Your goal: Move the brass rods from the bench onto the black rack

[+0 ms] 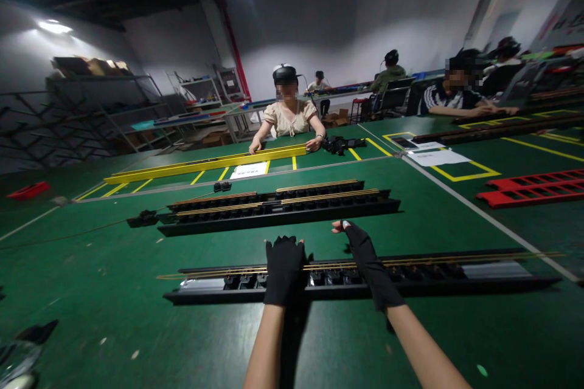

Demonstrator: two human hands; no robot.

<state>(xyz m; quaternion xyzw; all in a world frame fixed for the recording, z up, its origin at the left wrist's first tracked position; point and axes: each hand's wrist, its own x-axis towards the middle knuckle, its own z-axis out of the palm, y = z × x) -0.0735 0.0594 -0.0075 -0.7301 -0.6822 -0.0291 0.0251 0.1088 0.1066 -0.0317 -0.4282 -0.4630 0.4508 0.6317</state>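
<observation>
Across the green table in front of me lies a long black rail (438, 287) with dark blocks inside and thin brass-coloured rods along it. My left hand (285, 268), in a black fingerless glove, rests over the rail left of its middle, fingers bent over the far edge; what they hold, if anything, is hidden. My right hand (362, 249), gloved the same way, reaches over the rail with its fingertips curled together past the far edge; anything between them is too small to make out. Farther away sit more black rails (283, 216) with brass-coloured rods on top.
Opposite, a person's hands rest on a long yellow rail (205, 165). Red slotted rails (538, 187) lie at the right, a red tray (28, 191) at the far left. Paper sheets (438, 158) and yellow tape mark the table. Other people sit farther back.
</observation>
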